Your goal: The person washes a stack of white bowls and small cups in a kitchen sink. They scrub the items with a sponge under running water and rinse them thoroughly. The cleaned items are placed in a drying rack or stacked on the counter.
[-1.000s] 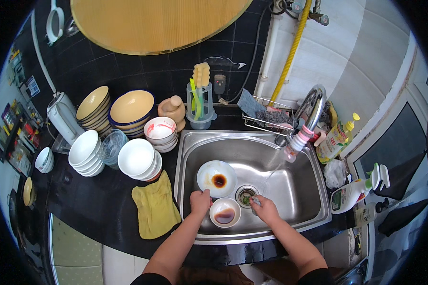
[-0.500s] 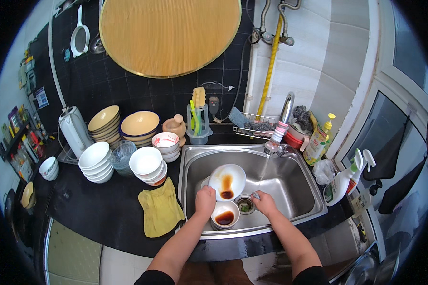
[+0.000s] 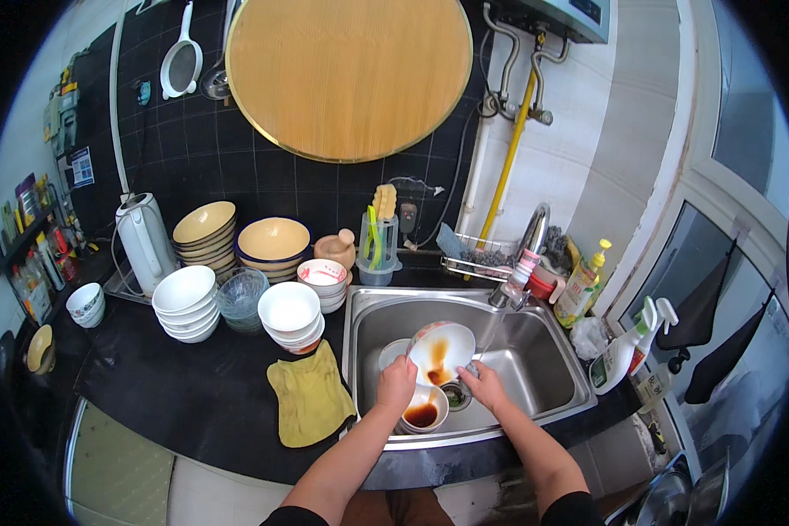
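Note:
Over the sink [image 3: 535, 399] my left hand [image 3: 398, 382] grips a white bowl [image 3: 451, 348] by its rim. The bowl is tilted, its inside smeared with brown sauce and its outside patterned in red. My right hand [image 3: 485, 386] is closed on a small grey wad [image 3: 473, 368], too covered to tell its kind, and meets the bowl's right edge. Below my left hand, another bowl [image 3: 437, 396] holds dark brown liquid. A further dish [image 3: 393, 352] is partly hidden behind my left hand. Beside my right hand, the drain [image 3: 455, 395] has green scraps in it.
A thin stream runs from the faucet [image 3: 529, 259]. Stacked white bowls [image 3: 290, 309] and a yellow cloth [image 3: 311, 394] lie left of the sink; cream bowls [image 3: 274, 240] stand behind. A soap bottle [image 3: 579, 285] and spray bottle [image 3: 618, 359] stand at the right.
The white bowl has tipped up further, and sauce has run down its inside. My right hand has come from beside the bowl to its edge. The whole view has shifted slightly.

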Tool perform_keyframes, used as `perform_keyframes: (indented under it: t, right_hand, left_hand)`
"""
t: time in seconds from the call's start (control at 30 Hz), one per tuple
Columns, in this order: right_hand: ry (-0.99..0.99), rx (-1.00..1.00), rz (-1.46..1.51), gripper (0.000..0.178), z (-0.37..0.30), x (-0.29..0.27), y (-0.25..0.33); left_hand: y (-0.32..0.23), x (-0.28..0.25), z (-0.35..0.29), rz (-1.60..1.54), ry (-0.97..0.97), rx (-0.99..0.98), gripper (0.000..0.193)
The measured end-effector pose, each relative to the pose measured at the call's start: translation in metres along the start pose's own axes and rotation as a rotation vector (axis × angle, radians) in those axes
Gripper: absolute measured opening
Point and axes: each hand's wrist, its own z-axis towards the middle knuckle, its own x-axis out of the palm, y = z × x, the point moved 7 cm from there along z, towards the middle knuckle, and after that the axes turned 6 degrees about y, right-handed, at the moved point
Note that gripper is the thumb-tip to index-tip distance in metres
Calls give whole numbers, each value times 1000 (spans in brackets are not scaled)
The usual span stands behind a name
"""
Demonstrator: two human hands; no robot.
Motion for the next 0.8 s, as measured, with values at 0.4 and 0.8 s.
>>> perform_keyframes:
  t: [0.4, 0.8]
  right_hand:
    - [39, 162, 420, 30, -2, 0, -4]
    - [-170, 170, 283, 56, -17, -18, 22]
  left_hand:
    - [-25, 7, 0, -647, 183, 213, 53]
    - [-31, -21, -6, -293, -156, 162, 54]
